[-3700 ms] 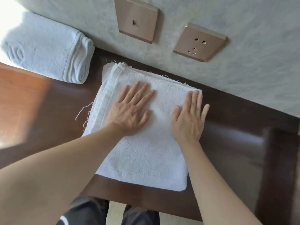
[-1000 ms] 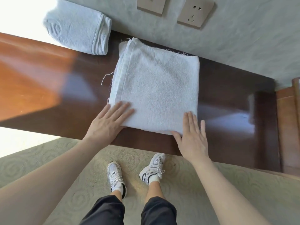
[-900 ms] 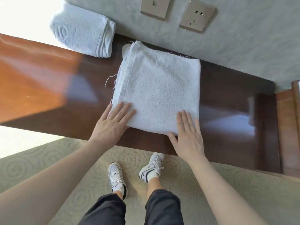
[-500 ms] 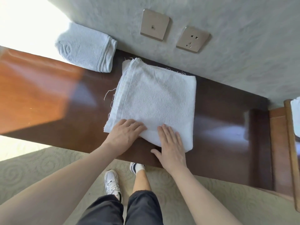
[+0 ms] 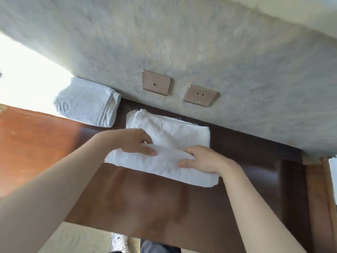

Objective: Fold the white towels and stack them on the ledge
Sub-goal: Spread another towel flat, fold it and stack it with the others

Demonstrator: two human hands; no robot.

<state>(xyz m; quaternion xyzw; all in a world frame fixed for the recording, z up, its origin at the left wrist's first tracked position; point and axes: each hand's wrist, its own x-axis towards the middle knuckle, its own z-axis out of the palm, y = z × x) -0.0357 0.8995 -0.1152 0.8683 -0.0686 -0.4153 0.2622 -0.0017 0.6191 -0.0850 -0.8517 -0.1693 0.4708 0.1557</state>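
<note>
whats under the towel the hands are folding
The dark wooden ledge lies under the white towel. The left hand and right hand grip its lifted near edge; whatever lies beneath the cloth is hidden.

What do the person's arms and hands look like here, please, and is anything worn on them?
Both forearms are bare to the frame edge, with no sleeves visible. The left hand and right hand wear no gloves, and no rings, watch or bracelet show on the parts in view. The picture is slightly blurred, so fine marks cannot be judged.
</note>
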